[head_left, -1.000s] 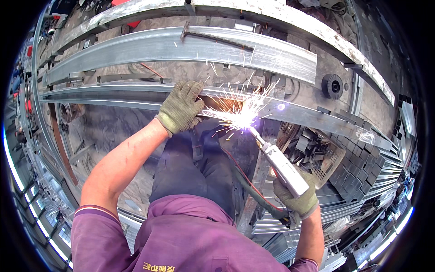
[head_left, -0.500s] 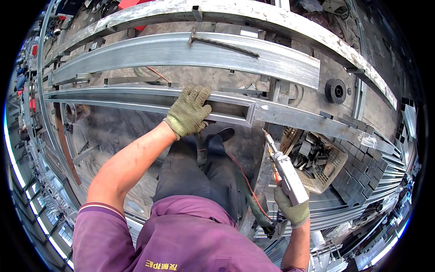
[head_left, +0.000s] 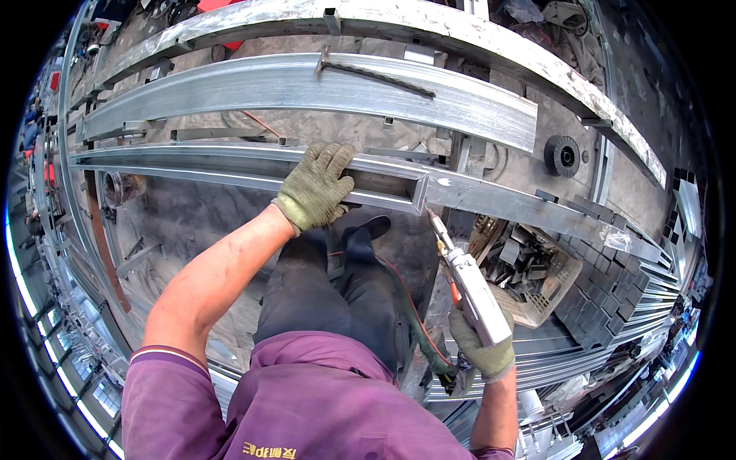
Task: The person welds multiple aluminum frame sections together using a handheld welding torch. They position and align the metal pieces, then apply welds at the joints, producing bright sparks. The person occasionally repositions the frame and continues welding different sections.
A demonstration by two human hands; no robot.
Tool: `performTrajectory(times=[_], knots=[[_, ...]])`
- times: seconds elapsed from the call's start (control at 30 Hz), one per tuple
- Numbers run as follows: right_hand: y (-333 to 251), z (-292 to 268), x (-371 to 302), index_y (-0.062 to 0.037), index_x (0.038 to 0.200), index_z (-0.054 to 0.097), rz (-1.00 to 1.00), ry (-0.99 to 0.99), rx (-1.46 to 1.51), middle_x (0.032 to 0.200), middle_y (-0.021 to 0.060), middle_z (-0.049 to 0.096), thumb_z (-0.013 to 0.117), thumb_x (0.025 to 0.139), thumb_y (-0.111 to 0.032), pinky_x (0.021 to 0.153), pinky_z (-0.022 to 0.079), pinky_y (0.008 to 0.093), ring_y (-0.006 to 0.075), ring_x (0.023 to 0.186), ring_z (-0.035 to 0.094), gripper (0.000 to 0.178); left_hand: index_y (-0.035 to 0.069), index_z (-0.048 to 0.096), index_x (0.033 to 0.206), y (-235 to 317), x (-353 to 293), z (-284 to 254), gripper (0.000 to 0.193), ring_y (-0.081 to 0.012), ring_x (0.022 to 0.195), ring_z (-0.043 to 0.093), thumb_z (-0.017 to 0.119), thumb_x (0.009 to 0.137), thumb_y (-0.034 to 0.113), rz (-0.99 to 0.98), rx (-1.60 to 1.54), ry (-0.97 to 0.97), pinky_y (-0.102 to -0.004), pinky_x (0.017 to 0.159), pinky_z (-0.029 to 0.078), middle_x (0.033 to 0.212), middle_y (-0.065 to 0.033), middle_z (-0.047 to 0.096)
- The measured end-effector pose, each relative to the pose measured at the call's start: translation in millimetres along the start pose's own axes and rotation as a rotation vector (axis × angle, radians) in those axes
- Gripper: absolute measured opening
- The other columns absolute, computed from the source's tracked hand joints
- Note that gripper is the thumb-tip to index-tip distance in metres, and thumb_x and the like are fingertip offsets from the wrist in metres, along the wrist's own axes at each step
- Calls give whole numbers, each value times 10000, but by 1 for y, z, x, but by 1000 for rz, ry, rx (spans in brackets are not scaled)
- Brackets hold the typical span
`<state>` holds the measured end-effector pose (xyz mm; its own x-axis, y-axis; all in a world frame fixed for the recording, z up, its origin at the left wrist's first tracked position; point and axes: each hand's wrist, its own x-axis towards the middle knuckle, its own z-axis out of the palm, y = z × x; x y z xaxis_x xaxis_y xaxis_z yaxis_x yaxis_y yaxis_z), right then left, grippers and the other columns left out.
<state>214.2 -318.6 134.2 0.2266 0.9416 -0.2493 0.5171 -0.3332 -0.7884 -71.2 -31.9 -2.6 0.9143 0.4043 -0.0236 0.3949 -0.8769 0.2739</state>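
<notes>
A short line of yellow printed characters (head_left: pixel 269 451) stands on the front of the person's purple shirt (head_left: pixel 322 399), close to the lower edge and left of centre. Seen from above, along the wearer's own chest, the lettering appears upside down.

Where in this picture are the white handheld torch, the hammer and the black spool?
White handheld torch (head_left: pixel 477 295), head view: the middle of its white body.
Hammer (head_left: pixel 379 77), head view: the middle of its handle.
Black spool (head_left: pixel 564 156), head view: its hub.
</notes>
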Motion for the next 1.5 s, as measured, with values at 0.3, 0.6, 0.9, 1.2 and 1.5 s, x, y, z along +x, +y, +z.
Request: performTrajectory(times=[0.3, 0.6, 0.9, 1.2, 1.5], knots=[[-7, 28, 13, -44, 1010, 775, -70, 108, -19, 800, 113, 726, 846, 862, -78, 590, 565, 407, 322, 635, 720, 167, 90, 703, 1026, -1, -2, 0, 533, -447, 1457, 499, 896, 602, 351, -2, 7, 5, -607, 1256, 378, 1569, -232, 536], [-10, 35, 24, -42, 1050, 773, -66, 80, -79, 850, 139, 738, 844, 891, -125, 599, 576, 435, 352, 666, 731, 193, 97, 707, 1048, -1, -3, -1, 553, -436, 1475, 484, 911, 604, 355, -7, -2, -21, -592, 1269, 367, 1593, -218, 516], [-10, 36, 22, -54, 1048, 776, -44, 71, -96, 869, 140, 743, 850, 882, -131, 621, 582, 443, 362, 700, 738, 198, 102, 713, 1054, -2, -4, 2, 549, -435, 1494, 472, 903, 614, 370, -16, 3, -34, -601, 1283, 347, 1608, -219, 510], [-7, 37, 23, -70, 1047, 781, -81, 61, -135, 876, 130, 744, 860, 866, -134, 617, 580, 441, 348, 696, 733, 208, 100, 711, 1049, -2, -4, 2, 542, -438, 1493, 474, 902, 620, 369, -15, -1, -29, -605, 1280, 348, 1598, -221, 520], [-5, 40, 21, -78, 1041, 782, -76, 68, -158, 872, 131, 740, 856, 868, -161, 609, 577, 440, 349, 685, 730, 206, 96, 697, 1049, -1, -3, 1, 550, -443, 1488, 475, 909, 618, 365, -7, -2, -21, -608, 1274, 352, 1593, -225, 520]])
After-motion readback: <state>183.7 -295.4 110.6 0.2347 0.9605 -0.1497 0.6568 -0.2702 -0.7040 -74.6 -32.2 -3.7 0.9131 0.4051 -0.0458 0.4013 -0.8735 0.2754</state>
